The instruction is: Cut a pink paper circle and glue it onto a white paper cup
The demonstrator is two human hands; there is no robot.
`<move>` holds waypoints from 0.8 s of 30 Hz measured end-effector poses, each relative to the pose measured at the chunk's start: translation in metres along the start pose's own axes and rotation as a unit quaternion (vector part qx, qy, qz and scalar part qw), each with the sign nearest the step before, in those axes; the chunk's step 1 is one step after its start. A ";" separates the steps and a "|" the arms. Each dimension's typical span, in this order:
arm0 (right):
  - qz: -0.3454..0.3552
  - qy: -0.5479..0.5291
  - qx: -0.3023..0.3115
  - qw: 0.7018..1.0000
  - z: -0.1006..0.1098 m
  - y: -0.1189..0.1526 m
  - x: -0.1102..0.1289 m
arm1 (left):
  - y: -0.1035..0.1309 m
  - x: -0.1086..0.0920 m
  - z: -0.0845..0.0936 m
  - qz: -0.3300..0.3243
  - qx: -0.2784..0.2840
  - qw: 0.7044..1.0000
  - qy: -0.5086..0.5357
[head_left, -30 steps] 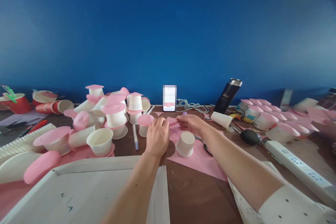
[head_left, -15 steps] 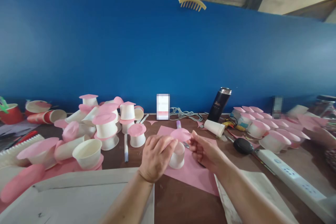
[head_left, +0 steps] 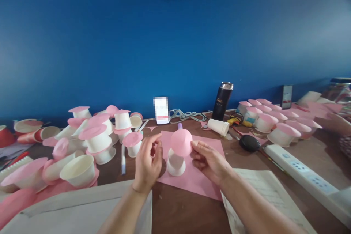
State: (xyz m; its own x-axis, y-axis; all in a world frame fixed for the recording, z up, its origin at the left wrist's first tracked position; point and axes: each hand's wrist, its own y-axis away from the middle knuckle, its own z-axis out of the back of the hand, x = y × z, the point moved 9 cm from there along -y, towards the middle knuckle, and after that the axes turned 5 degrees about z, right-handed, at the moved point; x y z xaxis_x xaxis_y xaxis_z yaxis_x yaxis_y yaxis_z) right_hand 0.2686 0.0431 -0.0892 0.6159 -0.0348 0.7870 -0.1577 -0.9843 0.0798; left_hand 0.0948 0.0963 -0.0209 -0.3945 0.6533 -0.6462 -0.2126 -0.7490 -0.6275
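Note:
In the middle, a white paper cup (head_left: 176, 164) stands upside down on a sheet of pink paper (head_left: 204, 184). A pink paper disc (head_left: 181, 142) is tilted over the cup's upper end; whether it touches the cup I cannot tell. My right hand (head_left: 210, 159) pinches the disc's right edge between thumb and fingers. To the left of the cup, my left hand (head_left: 149, 161) is apart from the disc, its fingers loosely curved and spread from the thumb, with nothing in it. Just left of that hand stands an upturned cup with a pink disc on top (head_left: 132, 143).
Stacked cups with pink discs (head_left: 95, 140) crowd the left side. More disc-topped cups (head_left: 283, 135), a black thermos (head_left: 222, 100), a fallen white cup (head_left: 218, 127) and a power strip (head_left: 304, 173) lie to the right. A phone (head_left: 161, 111) leans on the blue partition (head_left: 175, 51).
My left hand has let go of the disc and drawn away leftward. My right hand still holds the disc, now tilted up to face me. The camera view has shifted slightly.

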 end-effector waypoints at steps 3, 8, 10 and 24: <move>-0.015 0.022 0.017 1.000 -0.003 0.001 -0.006 | -0.003 0.027 -0.016 0.171 0.104 0.974 0.110; -0.018 0.098 0.013 0.995 0.000 -0.001 -0.011 | 0.008 0.035 -0.036 0.287 0.208 0.897 0.263; -0.014 0.113 0.014 0.993 0.001 -0.001 -0.011 | 0.012 0.033 -0.041 0.316 0.232 0.864 0.317; 0.005 0.100 -0.012 0.995 0.004 -0.001 -0.011 | 0.018 0.049 -0.051 0.417 0.206 0.745 0.477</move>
State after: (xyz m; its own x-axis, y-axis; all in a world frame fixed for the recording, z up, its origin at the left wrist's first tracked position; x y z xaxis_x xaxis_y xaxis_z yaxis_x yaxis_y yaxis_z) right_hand 0.2650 0.0441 -0.1002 0.4493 -0.0078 0.8933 -0.1835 -0.9794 0.0837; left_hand 0.1171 0.1205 -0.0854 0.2311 -0.4254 -0.8750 -0.5838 -0.7801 0.2250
